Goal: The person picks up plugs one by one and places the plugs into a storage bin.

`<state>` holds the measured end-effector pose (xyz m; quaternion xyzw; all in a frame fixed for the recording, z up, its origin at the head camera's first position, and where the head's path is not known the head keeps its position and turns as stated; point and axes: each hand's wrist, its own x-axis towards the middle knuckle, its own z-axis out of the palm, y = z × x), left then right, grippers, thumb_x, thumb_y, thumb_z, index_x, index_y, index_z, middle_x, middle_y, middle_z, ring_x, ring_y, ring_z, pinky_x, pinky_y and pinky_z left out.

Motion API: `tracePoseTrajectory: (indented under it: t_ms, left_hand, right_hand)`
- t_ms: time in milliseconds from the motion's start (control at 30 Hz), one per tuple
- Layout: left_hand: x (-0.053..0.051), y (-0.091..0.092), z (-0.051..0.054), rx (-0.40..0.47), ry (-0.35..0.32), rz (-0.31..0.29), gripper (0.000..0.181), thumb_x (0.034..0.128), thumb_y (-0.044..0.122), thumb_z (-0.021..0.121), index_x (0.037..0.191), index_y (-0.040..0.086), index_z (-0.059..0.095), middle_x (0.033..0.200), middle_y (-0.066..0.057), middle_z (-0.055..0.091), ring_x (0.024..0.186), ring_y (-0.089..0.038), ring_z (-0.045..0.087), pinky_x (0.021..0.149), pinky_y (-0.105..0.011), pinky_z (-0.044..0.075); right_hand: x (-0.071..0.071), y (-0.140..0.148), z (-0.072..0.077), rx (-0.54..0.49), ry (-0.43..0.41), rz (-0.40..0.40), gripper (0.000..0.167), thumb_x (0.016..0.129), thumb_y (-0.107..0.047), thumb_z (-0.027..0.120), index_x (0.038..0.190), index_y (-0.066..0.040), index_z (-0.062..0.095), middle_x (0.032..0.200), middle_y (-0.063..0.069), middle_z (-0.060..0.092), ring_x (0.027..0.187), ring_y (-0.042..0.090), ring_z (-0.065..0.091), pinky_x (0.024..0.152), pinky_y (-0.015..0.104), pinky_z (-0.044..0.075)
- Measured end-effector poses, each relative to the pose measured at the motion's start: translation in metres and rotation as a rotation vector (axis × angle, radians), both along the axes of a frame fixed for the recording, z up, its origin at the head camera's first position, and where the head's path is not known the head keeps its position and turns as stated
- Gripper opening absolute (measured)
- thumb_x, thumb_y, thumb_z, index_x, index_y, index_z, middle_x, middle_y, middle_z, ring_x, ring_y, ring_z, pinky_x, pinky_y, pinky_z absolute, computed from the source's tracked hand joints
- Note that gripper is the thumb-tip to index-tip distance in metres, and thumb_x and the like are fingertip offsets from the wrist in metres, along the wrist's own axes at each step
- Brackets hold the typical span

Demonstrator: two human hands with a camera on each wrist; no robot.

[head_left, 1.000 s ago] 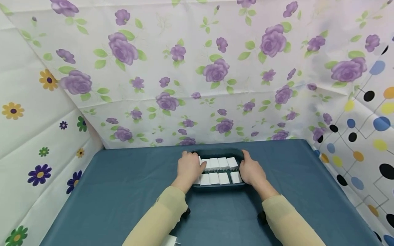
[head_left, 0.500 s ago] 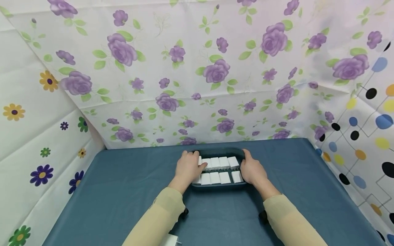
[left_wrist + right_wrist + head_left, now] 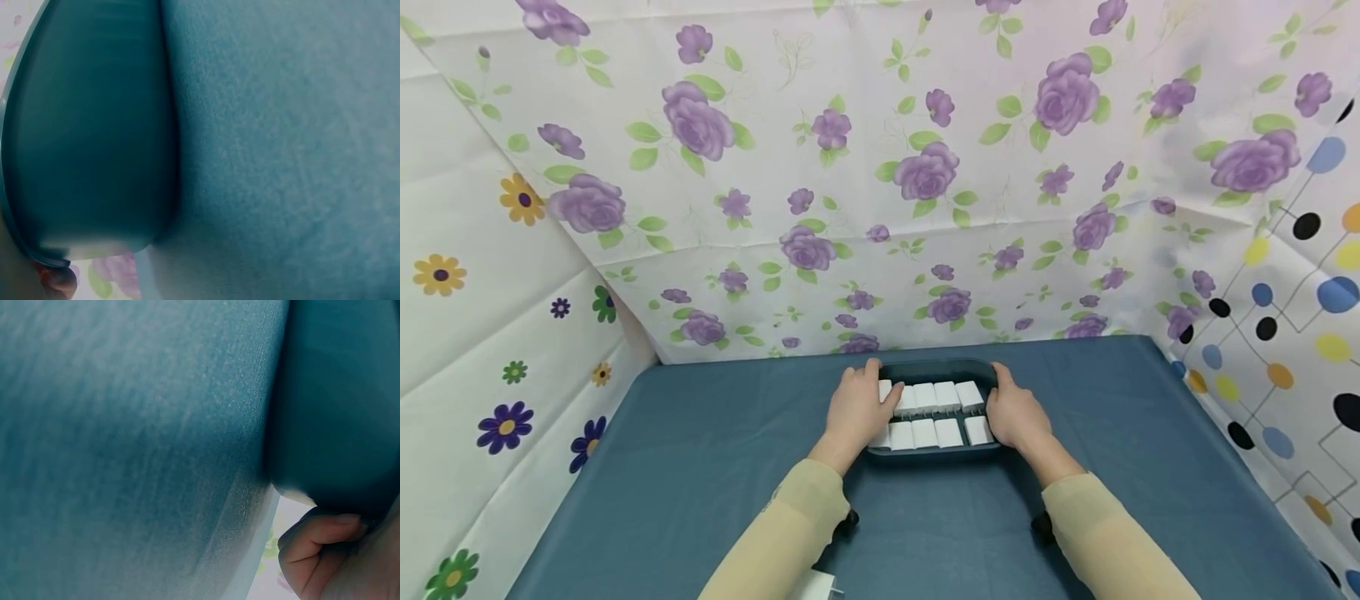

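Observation:
A dark teal plastic bin (image 3: 936, 457) stands near the back of the table in the head view. In it lie two rows of white plug adapters (image 3: 923, 433), with thin prongs showing between the rows. My left hand (image 3: 856, 410) grips the bin's left end, its thumb reaching inward over the adapters and hiding some of them. My right hand (image 3: 1018, 417) holds the right end. In the right wrist view, curled fingers (image 3: 319, 550) meet the bin's underside or rim near the far corner. The left wrist view shows the bin's outer wall (image 3: 94, 137) and one fingertip.
Another white plug adapter (image 3: 816, 586) lies near the front edge, partly hidden by the left sleeve (image 3: 782, 529). A blue-green cloth (image 3: 940, 533) covers the table. A floral curtain (image 3: 880, 192) hangs behind it, with patterned sheets at both sides.
The left hand's fingers have lifted and straightened slightly at the bin's back left corner, uncovering more of an adapter. The bin and right hand stay nearly where they were.

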<state>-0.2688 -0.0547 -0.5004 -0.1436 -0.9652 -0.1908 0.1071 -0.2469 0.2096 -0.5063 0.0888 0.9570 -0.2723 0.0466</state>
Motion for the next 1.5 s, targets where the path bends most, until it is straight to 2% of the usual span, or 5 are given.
tracePoseTrajectory:
  t_ms: [333, 700, 867, 1200, 1500]
  left_hand:
    - [0.003, -0.016, 0.002, 0.282, -0.081, -0.094, 0.062, 0.1083, 0.037, 0.064, 0.16, 0.008, 0.046, 0.073, 0.0, 0.056, 0.078, -0.021, 0.051, 0.066, -0.04, 0.046]
    - [0.028, -0.049, 0.009, 0.366, -0.078, -0.184, 0.068, 0.1084, 0.03, 0.065, 0.168, 0.012, 0.037, 0.122, -0.009, 0.062, 0.086, -0.02, 0.052, 0.074, -0.041, 0.044]
    - [0.053, -0.07, 0.012, 0.369, -0.117, -0.226, 0.066, 0.1067, 0.026, 0.069, 0.165, 0.009, 0.042, 0.125, -0.009, 0.063, 0.09, -0.019, 0.057, 0.073, -0.038, 0.047]
    - [0.129, -0.107, 0.021, 0.097, -0.207, -0.369, 0.047, 0.0981, 0.031, 0.081, 0.141, 0.015, 0.069, 0.102, 0.006, 0.064, 0.076, -0.006, 0.057, 0.06, -0.026, 0.045]
    - [0.174, -0.111, 0.027, -0.065, -0.391, -0.213, 0.044, 0.0946, 0.048, 0.08, 0.124, 0.014, 0.076, 0.106, 0.001, 0.066, 0.082, -0.014, 0.066, 0.064, -0.037, 0.056]
  right_hand:
    - [-0.001, 0.0, 0.001, 0.008, -0.003, 0.005, 0.058, 0.115, -0.022, 0.031, 0.171, -0.013, 0.02, 0.059, 0.012, 0.055, 0.043, 0.021, 0.038, 0.046, 0.039, 0.032]
    - [0.002, 0.002, 0.002, -0.006, -0.011, 0.002, 0.058, 0.115, -0.022, 0.032, 0.171, -0.014, 0.02, 0.06, 0.011, 0.055, 0.044, 0.02, 0.038, 0.047, 0.039, 0.032]
    - [0.001, 0.0, 0.002, -0.005, -0.017, 0.002, 0.058, 0.115, -0.023, 0.031, 0.172, -0.015, 0.019, 0.059, 0.011, 0.055, 0.043, 0.019, 0.037, 0.046, 0.038, 0.032]
    - [0.001, -0.001, 0.004, 0.006, -0.009, 0.015, 0.058, 0.115, -0.022, 0.031, 0.171, -0.014, 0.019, 0.058, 0.011, 0.053, 0.043, 0.02, 0.036, 0.046, 0.038, 0.031]
    - [0.001, 0.0, 0.003, 0.011, -0.015, 0.019, 0.059, 0.115, -0.022, 0.031, 0.172, -0.014, 0.017, 0.057, 0.01, 0.053, 0.042, 0.019, 0.034, 0.045, 0.037, 0.03]
